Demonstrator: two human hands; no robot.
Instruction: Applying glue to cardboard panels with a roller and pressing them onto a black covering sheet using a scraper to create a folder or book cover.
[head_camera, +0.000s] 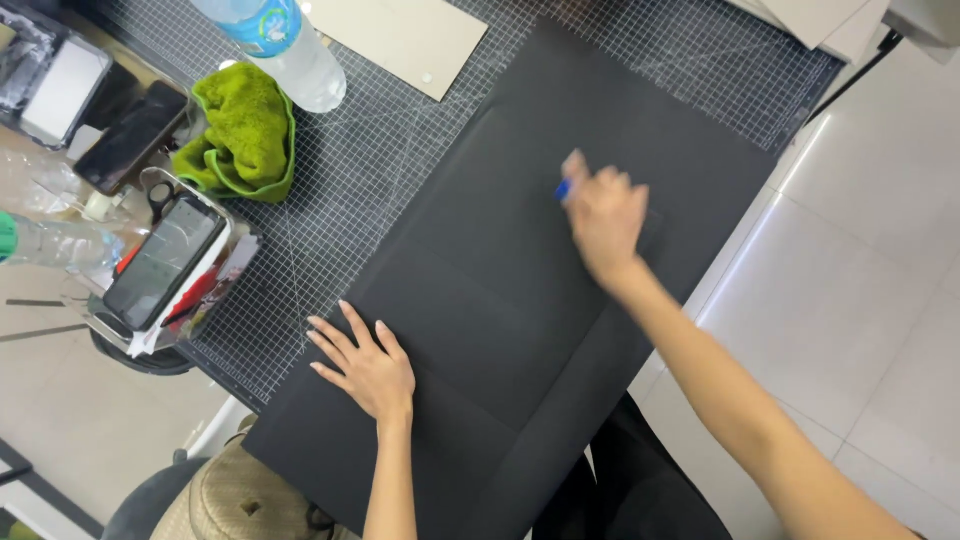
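My left hand (368, 368) lies flat, fingers spread, near the black sheet's (520, 300) near edge; my right hand (603, 215), farther up the sheet, grips a blue pen (564, 190).

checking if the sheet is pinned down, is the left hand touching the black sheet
Touching. The head view shows the left hand lying flat, fingers spread, on the black sheet, with no gap visible under the palm.

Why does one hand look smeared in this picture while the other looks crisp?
In the head view, the right hand with its small blue tool is motion-blurred over the large black paper sheet; the left hand, flat on that sheet, is sharp; daylight glares off the white floor tiles.
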